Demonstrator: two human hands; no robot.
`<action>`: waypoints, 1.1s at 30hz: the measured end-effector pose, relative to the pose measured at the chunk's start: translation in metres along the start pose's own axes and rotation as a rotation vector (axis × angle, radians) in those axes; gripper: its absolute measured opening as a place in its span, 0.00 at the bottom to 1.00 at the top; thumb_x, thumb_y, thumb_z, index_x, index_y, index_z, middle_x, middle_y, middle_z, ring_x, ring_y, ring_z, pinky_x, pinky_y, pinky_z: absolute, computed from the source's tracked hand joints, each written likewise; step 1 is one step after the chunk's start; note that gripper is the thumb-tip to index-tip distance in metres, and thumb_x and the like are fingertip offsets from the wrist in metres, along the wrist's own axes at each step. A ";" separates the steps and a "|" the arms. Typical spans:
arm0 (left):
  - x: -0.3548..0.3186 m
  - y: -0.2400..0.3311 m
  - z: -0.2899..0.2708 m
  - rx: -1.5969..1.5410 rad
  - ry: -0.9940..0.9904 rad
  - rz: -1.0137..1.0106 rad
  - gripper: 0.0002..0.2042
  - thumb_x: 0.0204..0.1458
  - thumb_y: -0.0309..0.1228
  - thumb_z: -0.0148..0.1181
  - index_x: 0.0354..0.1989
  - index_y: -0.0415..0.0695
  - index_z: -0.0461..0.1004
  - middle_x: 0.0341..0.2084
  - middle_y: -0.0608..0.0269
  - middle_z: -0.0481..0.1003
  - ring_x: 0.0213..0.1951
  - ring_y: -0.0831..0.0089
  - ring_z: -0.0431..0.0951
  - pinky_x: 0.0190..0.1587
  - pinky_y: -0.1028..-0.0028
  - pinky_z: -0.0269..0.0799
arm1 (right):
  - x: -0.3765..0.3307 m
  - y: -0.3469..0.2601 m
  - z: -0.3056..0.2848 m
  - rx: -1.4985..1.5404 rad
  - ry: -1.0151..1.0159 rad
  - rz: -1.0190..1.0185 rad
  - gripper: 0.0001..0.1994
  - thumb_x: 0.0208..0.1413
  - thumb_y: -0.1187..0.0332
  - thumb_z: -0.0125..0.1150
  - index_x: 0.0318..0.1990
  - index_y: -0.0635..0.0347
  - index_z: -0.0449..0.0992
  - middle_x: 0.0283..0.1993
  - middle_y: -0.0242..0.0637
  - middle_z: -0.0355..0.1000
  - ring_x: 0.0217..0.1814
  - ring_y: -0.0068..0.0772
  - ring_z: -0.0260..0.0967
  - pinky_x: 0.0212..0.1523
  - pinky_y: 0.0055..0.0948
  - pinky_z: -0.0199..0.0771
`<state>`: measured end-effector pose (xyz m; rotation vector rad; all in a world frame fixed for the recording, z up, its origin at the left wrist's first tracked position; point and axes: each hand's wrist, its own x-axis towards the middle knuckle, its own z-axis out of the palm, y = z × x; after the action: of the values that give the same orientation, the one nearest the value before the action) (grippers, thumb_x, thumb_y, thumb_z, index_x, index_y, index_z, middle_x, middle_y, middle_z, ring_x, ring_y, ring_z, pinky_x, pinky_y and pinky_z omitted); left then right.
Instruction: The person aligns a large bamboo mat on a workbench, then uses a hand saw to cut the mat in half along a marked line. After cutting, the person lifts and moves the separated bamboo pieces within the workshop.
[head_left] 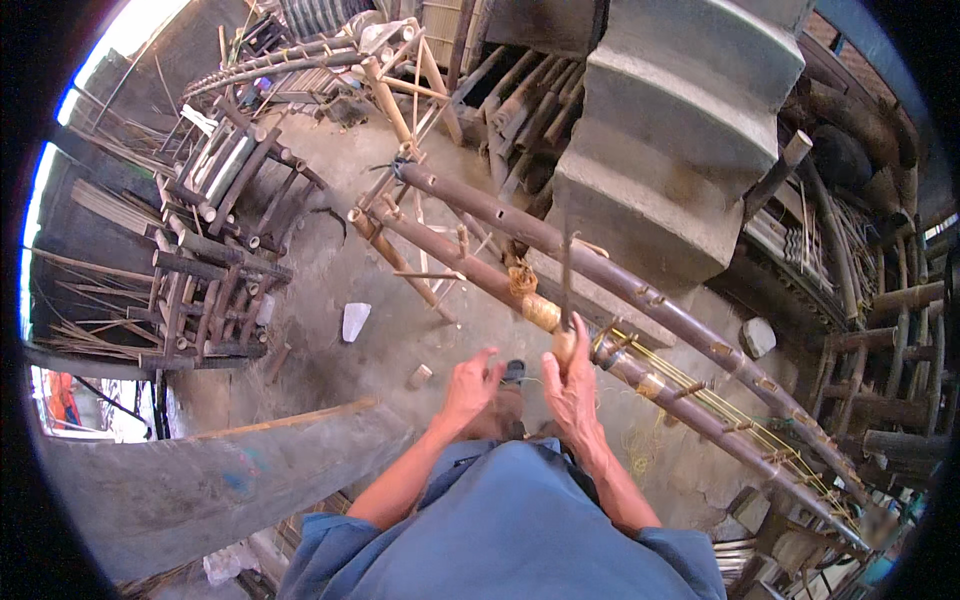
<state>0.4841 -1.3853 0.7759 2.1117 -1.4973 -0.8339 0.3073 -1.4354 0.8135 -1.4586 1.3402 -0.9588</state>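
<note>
In my right hand [574,385] is a knife [566,270], gripped by its pale wooden handle, with the long dark blade pointing away from me. My left hand [468,392] is off to the left, its fingers apart and nothing visible in them. Just beyond the knife handle runs a brown bamboo pole [460,252] with a pale band and short pegs. Yellow strands [690,378] stretch along its right part. A second, darker bamboo pole [590,255] lies roughly parallel behind it, with holes cut in it. Whether the knife touches the near pole I cannot tell.
Concrete steps [660,150] rise beyond the poles. Stacked bamboo pieces [215,265] stand at the left. A concrete ledge [230,485] extends at the lower left. On the floor lie a white block [355,321], a stone [758,337] and tangled yellow strands [640,455].
</note>
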 end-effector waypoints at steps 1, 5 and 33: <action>0.007 -0.024 0.010 -0.035 0.111 0.134 0.11 0.58 0.32 0.57 0.44 0.38 0.75 0.23 0.46 0.75 0.24 0.56 0.76 0.28 0.61 0.70 | 0.010 -0.010 0.012 -0.016 -0.074 -0.021 0.31 0.60 0.71 0.54 0.71 0.59 0.52 0.42 0.44 0.72 0.43 0.36 0.71 0.45 0.36 0.73; 0.032 -0.086 0.042 -0.047 0.277 0.358 0.12 0.53 0.32 0.62 0.43 0.39 0.73 0.30 0.45 0.77 0.34 0.47 0.77 0.38 0.55 0.72 | 0.052 -0.015 0.086 0.034 -0.134 -0.202 0.40 0.58 0.71 0.53 0.74 0.66 0.38 0.65 0.61 0.58 0.63 0.49 0.61 0.62 0.45 0.59; 0.114 -0.099 0.031 0.015 -0.662 0.330 0.18 0.56 0.36 0.56 0.49 0.37 0.76 0.42 0.42 0.79 0.46 0.51 0.80 0.50 0.61 0.74 | 0.029 -0.016 -0.067 -0.686 0.519 -0.281 0.13 0.53 0.72 0.58 0.47 0.62 0.73 0.45 0.44 0.73 0.49 0.51 0.73 0.55 0.48 0.70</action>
<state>0.5592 -1.4602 0.6637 1.5874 -2.0972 -1.4713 0.2520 -1.4722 0.8474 -2.0371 2.0133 -1.1744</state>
